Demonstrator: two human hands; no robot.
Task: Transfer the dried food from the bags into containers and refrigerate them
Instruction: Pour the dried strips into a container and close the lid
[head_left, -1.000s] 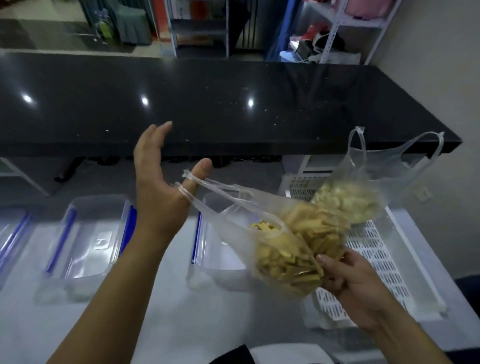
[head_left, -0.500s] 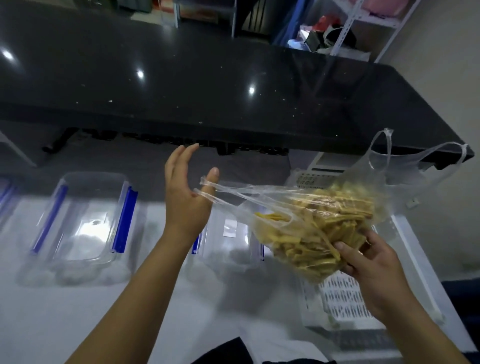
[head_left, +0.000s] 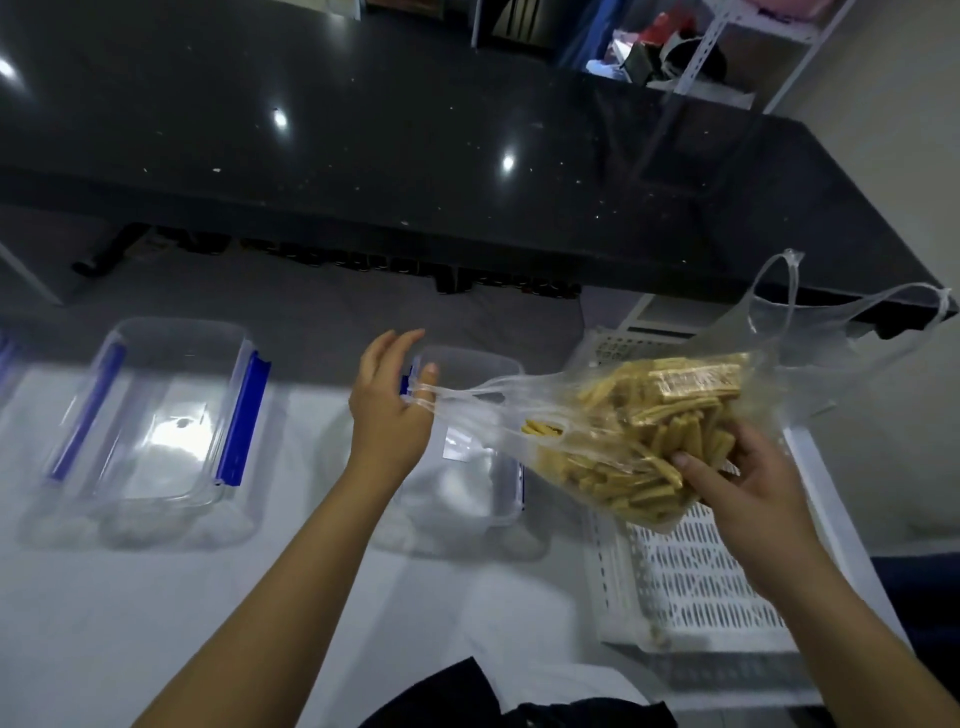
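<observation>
A clear plastic bag of yellow dried sticks (head_left: 639, 441) lies on its side in the air, mouth to the left. My left hand (head_left: 387, 410) has the bag's handle loops hooked over its thumb, the other fingers spread. My right hand (head_left: 748, 478) grips the bag's bottom from below. Under the bag's mouth stands an open clear container with blue clips (head_left: 467, 483). A second clear bag (head_left: 831, 332) stands behind the first, at the right, its contents hidden.
Another clear container with blue clips (head_left: 156, 415) stands at the left on the white counter (head_left: 156, 623). A white perforated basket (head_left: 691, 582) sits under my right hand. A black glossy countertop (head_left: 415, 156) runs across the back. Shelving stands at the upper right.
The bag has tipped further onto its side and moved over the middle container. My left hand has drawn the handles left and down; my right hand has followed under the bag's bottom.
</observation>
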